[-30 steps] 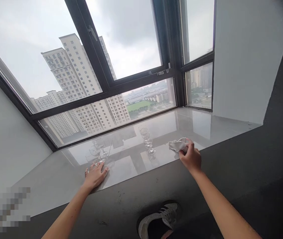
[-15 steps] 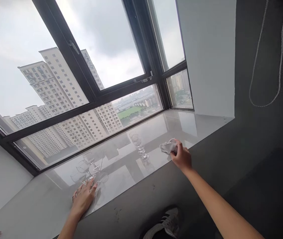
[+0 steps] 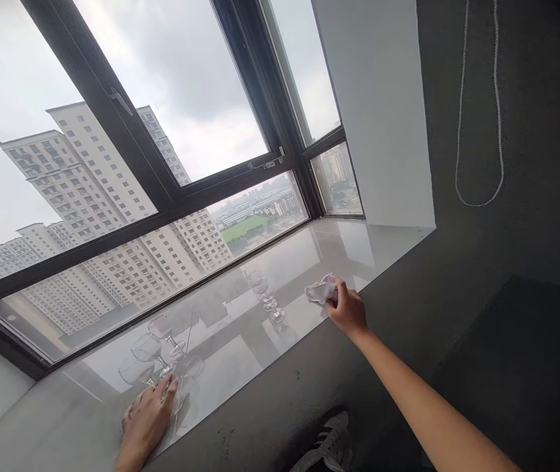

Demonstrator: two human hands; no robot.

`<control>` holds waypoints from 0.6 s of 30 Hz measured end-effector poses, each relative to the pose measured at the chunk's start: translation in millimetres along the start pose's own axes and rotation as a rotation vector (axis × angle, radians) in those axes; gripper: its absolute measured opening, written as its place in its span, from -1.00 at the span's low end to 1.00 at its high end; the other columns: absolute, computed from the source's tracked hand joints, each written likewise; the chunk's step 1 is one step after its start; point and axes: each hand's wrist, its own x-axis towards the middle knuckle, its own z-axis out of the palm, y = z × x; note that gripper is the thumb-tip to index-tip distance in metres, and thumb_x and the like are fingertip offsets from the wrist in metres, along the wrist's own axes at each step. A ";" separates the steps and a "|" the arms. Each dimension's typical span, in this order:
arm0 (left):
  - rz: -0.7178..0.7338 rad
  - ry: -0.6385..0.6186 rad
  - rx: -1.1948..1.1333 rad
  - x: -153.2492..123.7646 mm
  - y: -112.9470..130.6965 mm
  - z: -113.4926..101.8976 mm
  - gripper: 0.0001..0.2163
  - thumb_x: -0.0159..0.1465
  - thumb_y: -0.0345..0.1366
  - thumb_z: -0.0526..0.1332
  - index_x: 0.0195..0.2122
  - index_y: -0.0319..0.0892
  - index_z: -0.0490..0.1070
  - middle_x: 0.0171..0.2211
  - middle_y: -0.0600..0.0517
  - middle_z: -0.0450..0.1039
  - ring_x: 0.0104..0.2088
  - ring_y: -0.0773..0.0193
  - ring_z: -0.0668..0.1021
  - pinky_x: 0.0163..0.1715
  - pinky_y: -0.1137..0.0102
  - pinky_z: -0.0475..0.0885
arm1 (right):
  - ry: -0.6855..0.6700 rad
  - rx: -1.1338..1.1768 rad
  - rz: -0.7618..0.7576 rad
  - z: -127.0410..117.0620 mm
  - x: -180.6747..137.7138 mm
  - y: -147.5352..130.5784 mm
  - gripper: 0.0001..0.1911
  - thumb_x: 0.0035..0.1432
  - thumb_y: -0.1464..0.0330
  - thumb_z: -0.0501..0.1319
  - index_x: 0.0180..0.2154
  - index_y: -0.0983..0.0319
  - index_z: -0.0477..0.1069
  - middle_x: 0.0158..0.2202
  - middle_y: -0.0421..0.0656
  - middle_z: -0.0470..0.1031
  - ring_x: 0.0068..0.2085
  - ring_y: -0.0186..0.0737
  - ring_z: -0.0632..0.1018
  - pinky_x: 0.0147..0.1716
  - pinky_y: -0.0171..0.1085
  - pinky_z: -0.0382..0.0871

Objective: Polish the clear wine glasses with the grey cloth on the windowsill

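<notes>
My left hand (image 3: 146,416) rests low on the left of the sill, fingers stretched out and slightly apart beside a group of stemmed glasses. Nearest to it is a clear wine glass (image 3: 135,371), its foot hidden by the hand; contact cannot be made out. Two similar ones, a middle wine glass (image 3: 147,347) and a back wine glass (image 3: 160,326), stand upright behind. My right hand (image 3: 351,311) is closed round a crumpled white cloth (image 3: 320,292) above the sill. Between the hands stands another row of clear stemmed glasses (image 3: 269,303), overlapping one another.
The glossy pale windowsill (image 3: 231,354) ends at a front edge above the dark grey wall. Behind it rises a dark-framed window (image 3: 166,203). At right hangs a looped bead cord (image 3: 499,131). A striped shoe (image 3: 326,442) shows below.
The view has swung to the right, so the window, glasses and hands appear farther left. Both hands keep nearly the same place by the glasses, and the cloth stays in my right hand.
</notes>
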 end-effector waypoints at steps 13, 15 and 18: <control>0.006 -0.022 0.023 -6.0 5.2 -7.3 -0.40 0.37 0.09 -0.23 0.30 0.02 0.26 0.29 -0.10 0.26 0.36 -0.04 0.18 0.30 -0.02 0.04 | 0.000 -0.015 -0.003 0.2 -0.3 1.9 -0.44 0.06 0.46 0.16 0.14 0.23 0.21 -0.19 -0.06 0.58 -0.20 0.01 0.58 -0.12 -0.10 0.38; 0.000 -0.015 0.031 -7.4 7.4 -7.8 -0.41 0.37 0.07 -0.22 0.30 0.02 0.27 0.29 -0.09 0.27 0.35 -0.05 0.19 0.30 -0.02 0.03 | 0.000 -0.022 -0.003 0.2 -0.6 2.5 -0.44 0.06 0.45 0.15 0.13 0.24 0.22 -0.19 -0.06 0.58 -0.21 0.00 0.58 -0.12 -0.10 0.38; -0.007 -0.014 0.042 -9.7 10.6 -9.2 -0.41 0.37 0.07 -0.22 0.30 0.01 0.26 0.29 -0.09 0.26 0.35 -0.04 0.20 0.30 -0.02 0.00 | -0.009 -0.040 0.004 -0.1 -1.1 3.0 -0.45 0.07 0.43 0.15 0.14 0.24 0.23 -0.19 -0.05 0.58 -0.21 0.00 0.57 -0.13 -0.10 0.38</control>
